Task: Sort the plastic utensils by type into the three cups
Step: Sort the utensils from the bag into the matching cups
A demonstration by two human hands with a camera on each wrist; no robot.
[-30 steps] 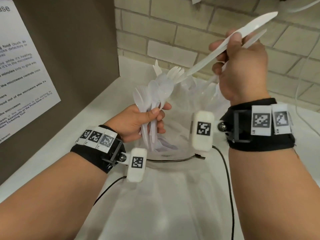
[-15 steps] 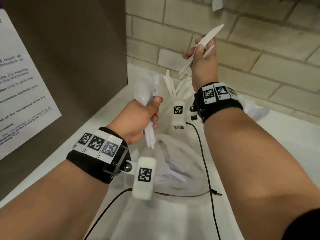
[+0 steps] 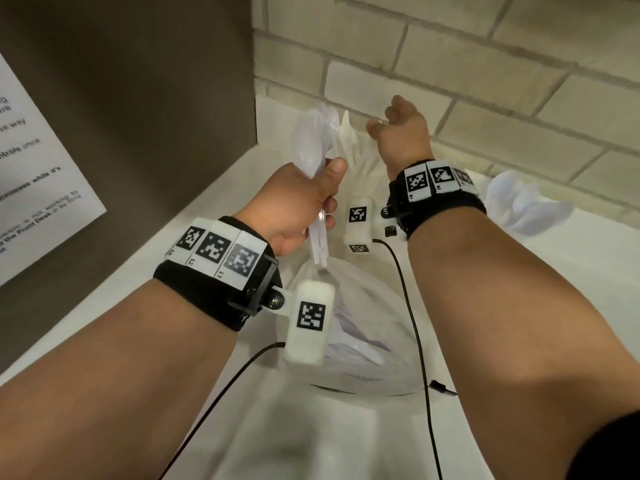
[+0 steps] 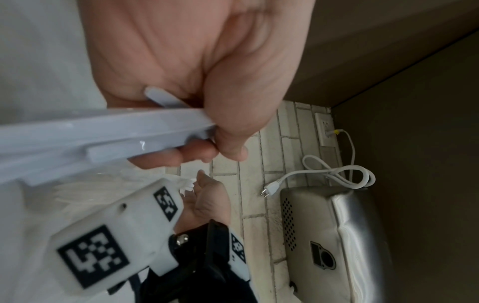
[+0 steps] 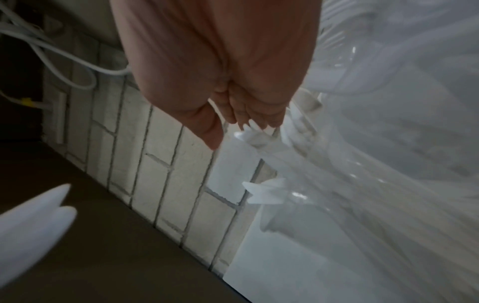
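Up near the brick wall (image 3: 485, 98), the right hand (image 3: 401, 133) reaches out over a cluster of upright white utensils (image 3: 349, 140). Its wrist view shows the fingers (image 5: 249, 110) hanging straight and close together with the thumb slightly apart, their tips just above the white handle ends (image 5: 254, 133) standing in a clear cup (image 5: 311, 184); whether they touch those ends is not clear, and nothing is held. The left hand (image 3: 294, 206) grips a bunch of white plastic spoons (image 3: 313, 147), bowls pointing up and away, handles sticking out below the fist. From the left wrist camera, the thumb and curled fingers (image 4: 181, 153) are clamped round the flat handles (image 4: 103, 133). Beneath both hands, on the white counter (image 3: 214, 202), lies a clear plastic bag (image 3: 363, 323) with more white utensils inside, blurred and hard to tell apart. Another group of pale utensils (image 3: 523, 206) sits to the right, by the base of the wall. A dark panel with a printed notice (image 3: 34, 161) stands at the left.
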